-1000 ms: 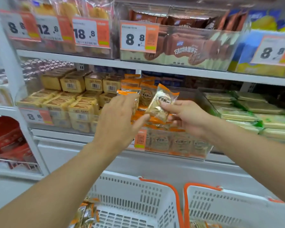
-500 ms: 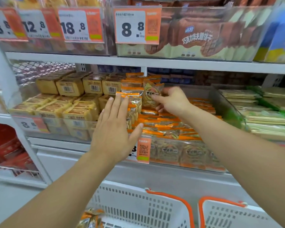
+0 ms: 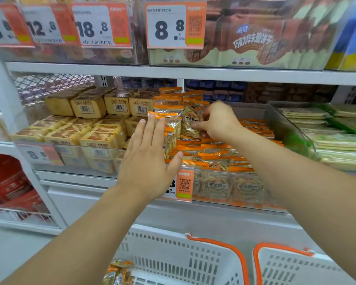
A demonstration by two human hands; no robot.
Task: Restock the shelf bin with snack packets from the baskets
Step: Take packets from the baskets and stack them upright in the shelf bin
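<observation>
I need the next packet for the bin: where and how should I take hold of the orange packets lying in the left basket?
Pinch the orange packets by the crimped orange end seal that faces up, coming straight down through the left basket's open top. They sit low against the near wall, so a side approach looks blocked. The left hand is flat and free; the right hand holds a packet.

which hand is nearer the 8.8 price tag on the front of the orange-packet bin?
Left. The left hand is spread flat right beside the price tag, partly covering it. The right hand is farther back over the bin, gripping a snack packet.
</observation>
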